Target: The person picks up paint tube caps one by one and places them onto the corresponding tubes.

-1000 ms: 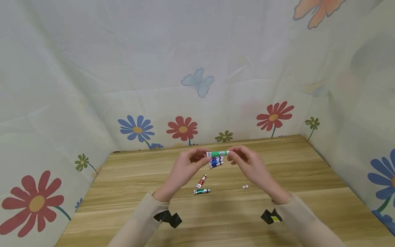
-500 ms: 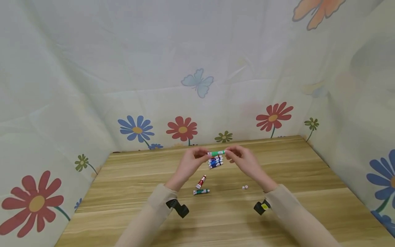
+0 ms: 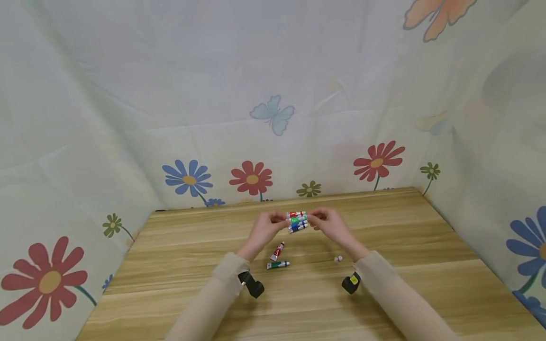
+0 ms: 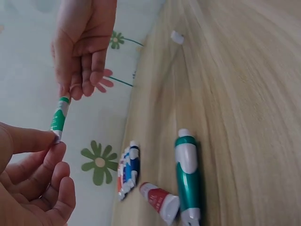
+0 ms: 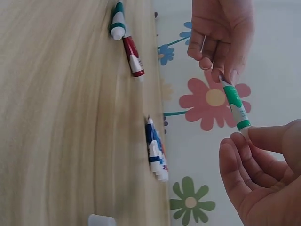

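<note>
A light green paint tube (image 3: 299,219) is held level between both hands, above the wooden table. My left hand (image 3: 265,230) pinches its flat crimped end between thumb and index finger, as the left wrist view shows. At the tube's other end, my right hand (image 3: 332,227) pinches the white cap with thumb and fingertips. In the head view the green tube overlaps a row of paint tubes, where a red tube (image 3: 294,214) shows beyond it and a dark blue tube (image 3: 298,228) on the near side. The wrist views show it raised off that row.
Nearer on the table (image 3: 204,284), a dark red paint tube (image 3: 277,251) lies slanted beside a dark green paint tube (image 3: 278,265). To their right are small white caps (image 3: 338,258). A flowered cloth (image 3: 204,142) stands behind the table and along its sides.
Both hands have carried the green tube forward and down over the row, slightly to the left. The red tube at the row's far side now shows beyond it. The other tubes stay put.
</note>
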`<state>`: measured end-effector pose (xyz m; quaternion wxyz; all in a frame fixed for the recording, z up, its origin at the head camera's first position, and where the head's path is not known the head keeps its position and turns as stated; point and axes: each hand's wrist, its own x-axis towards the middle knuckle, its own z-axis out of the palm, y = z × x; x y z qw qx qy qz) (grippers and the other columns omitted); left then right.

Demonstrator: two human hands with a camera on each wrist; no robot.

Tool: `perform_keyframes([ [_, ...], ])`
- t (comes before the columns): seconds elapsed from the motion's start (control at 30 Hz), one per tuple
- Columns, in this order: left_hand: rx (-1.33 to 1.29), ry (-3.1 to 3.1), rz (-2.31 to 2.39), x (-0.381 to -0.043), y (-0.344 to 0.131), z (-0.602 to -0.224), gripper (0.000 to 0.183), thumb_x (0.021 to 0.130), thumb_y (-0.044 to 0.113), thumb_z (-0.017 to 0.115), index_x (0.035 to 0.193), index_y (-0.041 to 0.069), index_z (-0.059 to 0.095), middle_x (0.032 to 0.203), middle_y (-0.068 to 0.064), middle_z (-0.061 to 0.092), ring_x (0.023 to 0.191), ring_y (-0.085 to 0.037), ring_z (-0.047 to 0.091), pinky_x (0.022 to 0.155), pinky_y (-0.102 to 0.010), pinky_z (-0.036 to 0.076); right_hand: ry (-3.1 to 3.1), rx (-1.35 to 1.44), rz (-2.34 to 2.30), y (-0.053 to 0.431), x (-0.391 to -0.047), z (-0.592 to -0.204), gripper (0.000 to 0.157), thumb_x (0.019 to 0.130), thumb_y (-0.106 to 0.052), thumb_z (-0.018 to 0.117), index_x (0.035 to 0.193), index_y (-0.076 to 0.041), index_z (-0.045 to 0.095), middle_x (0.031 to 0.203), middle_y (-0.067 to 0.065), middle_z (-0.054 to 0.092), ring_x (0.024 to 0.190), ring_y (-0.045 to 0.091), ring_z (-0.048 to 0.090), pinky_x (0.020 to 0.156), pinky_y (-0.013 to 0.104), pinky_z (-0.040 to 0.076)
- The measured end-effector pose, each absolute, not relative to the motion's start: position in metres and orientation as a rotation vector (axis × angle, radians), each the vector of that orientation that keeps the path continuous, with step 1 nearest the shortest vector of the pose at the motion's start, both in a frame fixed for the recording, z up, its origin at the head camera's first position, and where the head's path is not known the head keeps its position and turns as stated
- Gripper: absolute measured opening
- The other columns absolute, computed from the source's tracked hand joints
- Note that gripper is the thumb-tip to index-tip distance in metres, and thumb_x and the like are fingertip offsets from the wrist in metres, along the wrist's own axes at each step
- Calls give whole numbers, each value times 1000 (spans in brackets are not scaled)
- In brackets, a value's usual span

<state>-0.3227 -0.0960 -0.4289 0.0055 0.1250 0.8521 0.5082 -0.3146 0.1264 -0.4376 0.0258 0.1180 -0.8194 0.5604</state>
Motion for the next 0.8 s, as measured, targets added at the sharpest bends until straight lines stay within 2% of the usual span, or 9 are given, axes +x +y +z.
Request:
perform_keyframes([
  [0.27, 306, 2660, 1572, -333, -97, -450, 13, 93, 16, 74, 98, 4, 72, 92, -5, 70, 83, -17, 62, 74, -31, 51, -2567, 242, 1781, 118, -320, -448, 25, 100, -13, 64, 114, 7, 67, 100, 21, 69, 90, 33, 67, 83, 45, 57],
  [0.53, 222, 2584, 1603, -336, -94, -469, 11, 94, 15, 71, 97, 5, 70, 92, -7, 66, 81, -23, 61, 68, -32, 52, -2637, 117, 1717, 112, -325, -458, 21, 98, -10, 64, 110, 7, 69, 91, 13, 70, 79, 19, 65, 75, 35, 57],
  [0.8, 244, 2619, 1570, -343, -96, -478, 11, 92, 11, 73, 97, 3, 70, 91, -7, 67, 79, -20, 60, 68, -31, 52, -2741, 82, 1661, 108, -332, -469, 22, 100, -7, 59, 109, 9, 69, 90, 19, 71, 73, 20, 65, 63, 25, 51],
])
